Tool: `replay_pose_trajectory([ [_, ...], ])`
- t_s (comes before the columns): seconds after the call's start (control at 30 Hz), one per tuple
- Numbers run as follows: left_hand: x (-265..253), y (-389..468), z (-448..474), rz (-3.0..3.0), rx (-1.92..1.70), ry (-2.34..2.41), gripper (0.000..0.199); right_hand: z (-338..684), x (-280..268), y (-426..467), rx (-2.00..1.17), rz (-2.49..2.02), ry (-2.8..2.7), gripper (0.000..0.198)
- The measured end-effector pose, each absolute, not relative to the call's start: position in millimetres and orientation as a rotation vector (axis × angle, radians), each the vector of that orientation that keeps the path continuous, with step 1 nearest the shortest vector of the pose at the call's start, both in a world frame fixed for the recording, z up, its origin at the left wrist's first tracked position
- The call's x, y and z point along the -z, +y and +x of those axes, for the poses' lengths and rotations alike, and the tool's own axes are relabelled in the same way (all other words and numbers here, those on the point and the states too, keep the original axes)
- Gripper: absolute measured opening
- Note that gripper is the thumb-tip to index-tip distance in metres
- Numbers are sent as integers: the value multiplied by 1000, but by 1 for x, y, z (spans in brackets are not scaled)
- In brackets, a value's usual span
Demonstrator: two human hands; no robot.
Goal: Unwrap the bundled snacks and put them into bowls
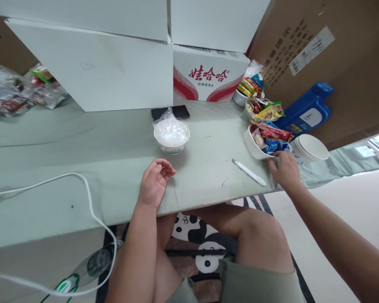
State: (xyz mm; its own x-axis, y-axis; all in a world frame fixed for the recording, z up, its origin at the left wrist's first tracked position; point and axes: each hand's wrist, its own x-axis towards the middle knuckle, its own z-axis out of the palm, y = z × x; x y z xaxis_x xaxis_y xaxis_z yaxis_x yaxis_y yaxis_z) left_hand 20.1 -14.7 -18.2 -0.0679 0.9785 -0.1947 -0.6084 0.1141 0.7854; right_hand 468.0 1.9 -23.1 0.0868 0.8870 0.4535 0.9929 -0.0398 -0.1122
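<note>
The white tub [252, 146], well to the right of the paper bowl [172, 149], looks light and thin-walled, likely a little springy if squeezed; its rounded rim seems the best place to take hold, with support beneath. The right grip [286, 168] has its fingertips at the tub's near rim, though whether they pinch it I cannot tell. The left grip [154, 181], just in front of the bowl, is loosely curled and holds nothing. Inside the tub, glossy snack packets [273, 146] are probably slippery and apt to slide if tilted. Crinkled clear plastic [170, 130] puffs over the bowl's round rim; behind it lies a flat, dark phone [180, 111]. Rightward and nearer the edge of the cloth-like, pale surface [97, 130] sits a slim, smooth white cutter [249, 173].
</note>
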Motion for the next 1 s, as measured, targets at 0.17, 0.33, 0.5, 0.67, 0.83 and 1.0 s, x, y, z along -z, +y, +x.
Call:
replay_pose_trajectory([
  [0.17, 19, -14, 21, 517, -1412, 898, 28, 416, 23, -44, 410, -1803, -1695, 30],
  [0.33, 18, -16, 20, 503, -1423, 913, 28, 370, 42, -65, 141, -1858, -1922, 31],
  [0.5, 17, -17, 18, 461, -1429, 892, 30, 363, 44, -49, 52, -1897, -1996, 24],
  [0.67, 18, -18, 18, 452, -1423, 867, 28, 323, 42, -20, -31, -1797, -2079, 23],
  [0.83, 9, -25, 9, 420, -1436, 801, 33, 268, 40, 9, 64, -1599, -2137, 25],
  [1.0, -2, -35, -14, 388, -1575, 858, 42, 230, 18, 0, 96, -1216, -2178, 18],
])
